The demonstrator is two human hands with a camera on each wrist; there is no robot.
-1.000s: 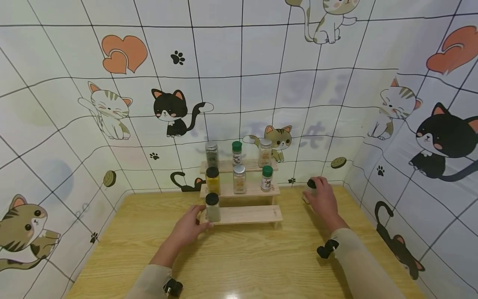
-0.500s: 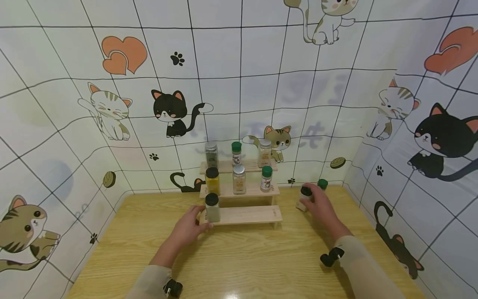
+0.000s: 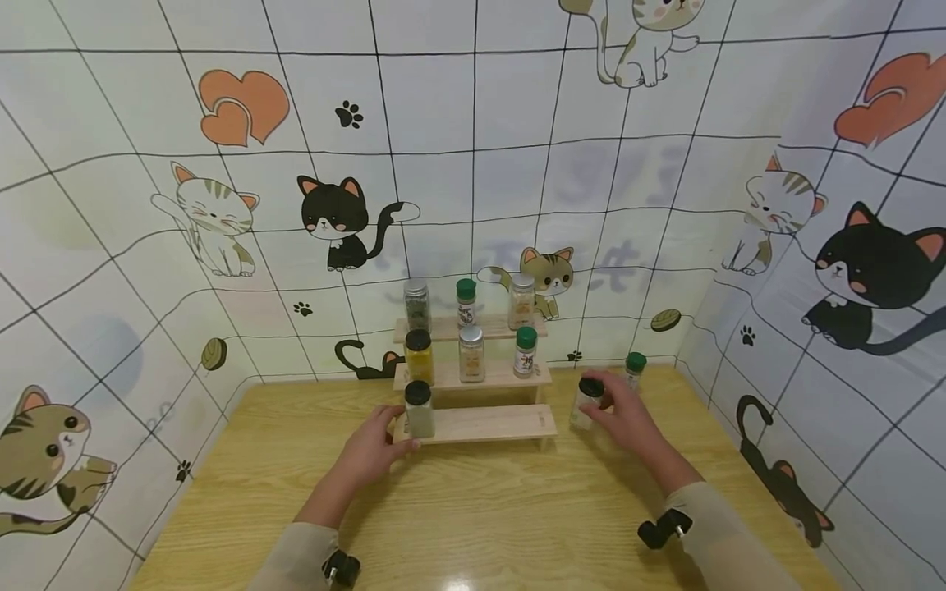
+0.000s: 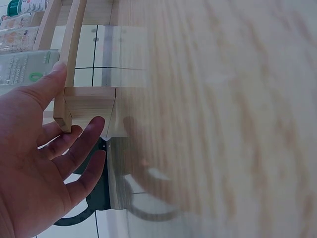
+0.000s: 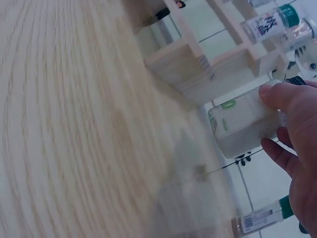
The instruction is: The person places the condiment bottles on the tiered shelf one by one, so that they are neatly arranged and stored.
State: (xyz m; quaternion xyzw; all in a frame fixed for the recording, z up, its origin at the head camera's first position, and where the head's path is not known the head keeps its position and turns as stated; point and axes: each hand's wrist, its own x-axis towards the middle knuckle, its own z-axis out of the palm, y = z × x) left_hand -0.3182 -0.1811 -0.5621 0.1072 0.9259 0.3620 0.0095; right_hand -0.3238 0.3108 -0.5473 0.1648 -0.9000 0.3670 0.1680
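Note:
In my right hand (image 3: 622, 413) I pinch a clear spice jar (image 3: 585, 402) with a black lid. The right wrist view shows pale contents in this jar (image 5: 245, 119) and its base just above the table. My left hand (image 3: 372, 447) grips the left end of the lowest tier of a stepped wooden spice rack (image 3: 495, 423), thumb at the front edge and fingers round the end. Close to that hand, a similar black-lidded jar (image 3: 420, 410) stands upright on the lowest tier.
The middle tier bears a yellow jar (image 3: 419, 359), a silver-lidded jar (image 3: 471, 355) and a green-capped bottle (image 3: 525, 353). Three more containers stand on the top tier. Another green-capped bottle (image 3: 634, 369) is on the table (image 3: 473, 509) behind my right hand. Cat-patterned cloth surrounds the table.
My right hand has carried the black-lidded jar leftward and nearer, towards the rack's right end. The green-capped bottle behind it has come into sight. My left hand stays on the rack.

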